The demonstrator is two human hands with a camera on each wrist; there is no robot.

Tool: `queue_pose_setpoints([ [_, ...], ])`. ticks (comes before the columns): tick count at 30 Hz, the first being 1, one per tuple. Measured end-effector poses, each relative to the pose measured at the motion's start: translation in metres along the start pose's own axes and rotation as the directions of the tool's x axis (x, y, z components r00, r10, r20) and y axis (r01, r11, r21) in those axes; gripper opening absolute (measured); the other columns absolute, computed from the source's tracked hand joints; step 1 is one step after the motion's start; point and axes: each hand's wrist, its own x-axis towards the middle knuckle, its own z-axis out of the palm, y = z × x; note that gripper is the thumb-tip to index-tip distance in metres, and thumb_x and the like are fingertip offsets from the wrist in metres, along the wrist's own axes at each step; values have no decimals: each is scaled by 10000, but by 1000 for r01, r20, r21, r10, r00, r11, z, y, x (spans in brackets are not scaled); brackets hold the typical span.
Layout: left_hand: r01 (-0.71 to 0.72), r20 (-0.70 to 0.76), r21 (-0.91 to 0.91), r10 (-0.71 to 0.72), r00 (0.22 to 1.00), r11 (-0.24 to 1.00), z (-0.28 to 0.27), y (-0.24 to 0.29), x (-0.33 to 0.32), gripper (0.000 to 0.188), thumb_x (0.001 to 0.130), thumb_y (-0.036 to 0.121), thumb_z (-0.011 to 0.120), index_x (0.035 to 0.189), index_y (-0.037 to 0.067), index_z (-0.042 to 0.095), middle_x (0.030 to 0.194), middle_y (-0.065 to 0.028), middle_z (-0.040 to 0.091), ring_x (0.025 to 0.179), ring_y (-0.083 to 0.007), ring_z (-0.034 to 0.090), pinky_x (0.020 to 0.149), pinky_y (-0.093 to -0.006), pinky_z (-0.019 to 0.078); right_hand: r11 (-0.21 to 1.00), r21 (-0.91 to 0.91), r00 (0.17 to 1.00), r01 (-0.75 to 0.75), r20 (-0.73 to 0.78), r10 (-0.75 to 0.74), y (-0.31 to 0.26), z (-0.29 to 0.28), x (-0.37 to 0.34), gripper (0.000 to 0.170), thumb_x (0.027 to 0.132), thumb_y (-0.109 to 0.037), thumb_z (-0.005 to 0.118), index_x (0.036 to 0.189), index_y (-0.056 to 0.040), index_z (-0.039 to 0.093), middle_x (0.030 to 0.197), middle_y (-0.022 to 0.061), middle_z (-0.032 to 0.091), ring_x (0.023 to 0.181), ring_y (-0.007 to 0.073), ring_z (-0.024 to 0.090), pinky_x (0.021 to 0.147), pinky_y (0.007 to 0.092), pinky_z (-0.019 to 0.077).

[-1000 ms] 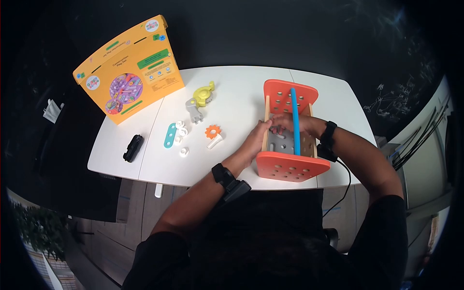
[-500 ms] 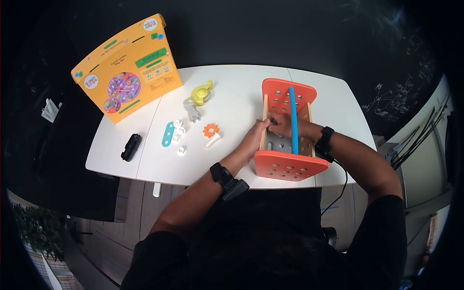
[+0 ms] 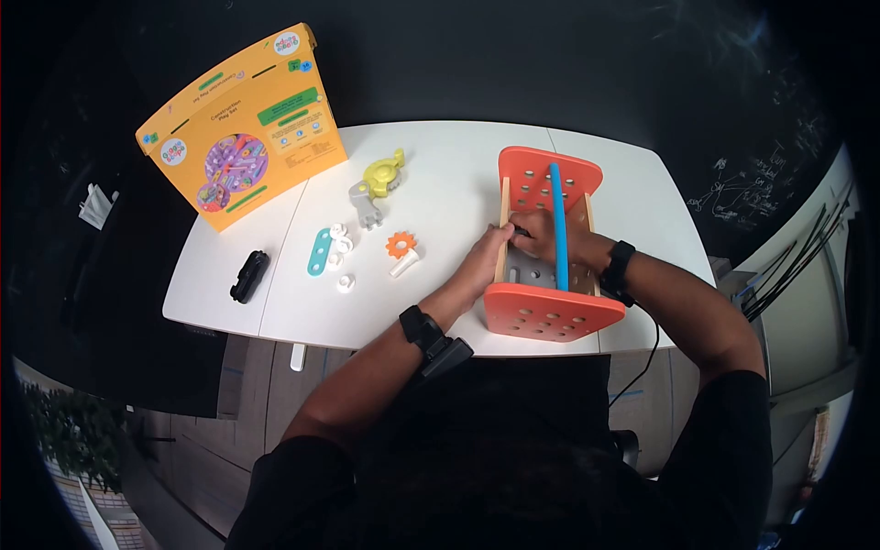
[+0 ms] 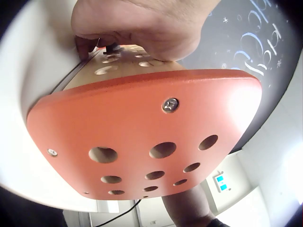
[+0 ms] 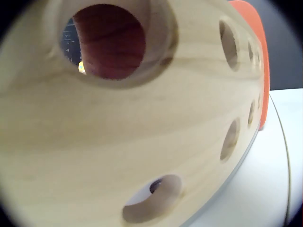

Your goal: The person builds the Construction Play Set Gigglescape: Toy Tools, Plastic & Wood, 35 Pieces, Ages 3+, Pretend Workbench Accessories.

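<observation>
A toy toolbox [image 3: 555, 311] with orange-red end panels, holed wooden sides, a grey base and a blue bar handle [image 3: 559, 234] stands on the white table. My left hand [image 3: 481, 264] grips its left wooden side, thumb at the top edge. The left wrist view shows that hand's curled fingers low on the outer face, beside a small dark piece [image 4: 112, 48]. Reaching under the bar from the right, my right hand [image 3: 541, 231] is inside the box with curled fingers, pinching a small dark piece [image 3: 521, 231] against that same side. The wooden wall [image 5: 118, 123] mostly hides it in the right wrist view.
Left of the box lie an orange gear [image 3: 401, 244], a white bolt [image 3: 404, 263], a teal strip [image 3: 319, 252], several white pieces [image 3: 346, 282] and a yellow-and-grey toy [image 3: 380, 179]. A yellow carton [image 3: 247, 137] stands at the back left, a black case [image 3: 249, 277] before it.
My right hand's fingers, spread over the grey base earlier, have curled and drawn up to the left wooden side. The left hand keeps its place on that side.
</observation>
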Motion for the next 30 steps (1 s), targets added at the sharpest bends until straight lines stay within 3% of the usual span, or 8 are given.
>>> queue_pose_setpoints([
  [6,28,-19,2,-28,999,1000,-2,0,1,648,1073,545,410,1444,14,446,1335,-141,593,1181,-191,647,1005,-343,528,997,61,998,-39,57,36,10,0,9,288,1047,-246,559,1127,16,648,959,204,724,935,335,729,874,442,543],
  [8,32,11,-6,-32,999,999,-3,1,0,651,1070,552,417,1441,18,450,1341,-139,591,1188,-190,640,1021,-345,518,966,170,966,-193,203,158,-2,-10,7,288,1046,-233,576,1172,11,660,959,184,725,961,277,732,868,420,542],
  [15,73,25,97,-76,997,993,-16,0,9,709,1050,607,459,1433,11,501,1339,-148,612,1278,-200,601,1103,-349,449,988,154,998,6,56,-15,29,-24,-17,365,1047,-181,595,1363,0,584,1171,150,706,1051,244,717,917,387,580],
  [17,81,14,156,-84,996,984,-13,10,3,718,1042,616,471,1465,37,493,1358,-149,625,1252,-209,637,1080,-364,487,641,660,916,-392,215,338,22,-33,-15,368,1070,-152,533,1394,23,539,1219,156,684,1087,256,711,940,389,592],
  [21,136,27,186,-144,989,973,-7,21,-6,759,1025,640,495,1514,61,462,1380,-147,633,1230,-214,669,1062,-373,517,324,849,860,-417,253,444,5,-45,-23,327,1095,-170,477,1332,42,552,1200,191,684,1107,271,705,922,391,599],
  [23,117,39,164,-125,991,980,-5,19,-6,764,1023,641,503,1523,65,450,1382,-144,630,1225,-211,671,1064,-380,516,67,988,914,-137,100,392,8,-51,-22,315,1136,-263,406,1187,7,561,1047,141,660,957,250,695,848,389,609],
  [28,43,61,101,-50,997,994,-6,5,5,793,1032,618,511,1515,-7,447,1442,-155,604,1329,-187,592,1101,-352,459,-107,982,879,-154,186,440,-22,-61,-18,376,1157,-424,351,994,-108,474,832,22,470,701,148,483,681,344,515],
  [30,-101,-115,145,118,986,984,4,11,-9,834,1014,609,573,1542,-14,404,1397,-136,617,1263,-193,616,1057,-373,493,-139,983,859,-121,174,481,-40,-67,-22,403,1157,-468,337,955,-135,440,790,-10,400,650,120,393,622,322,458],
])
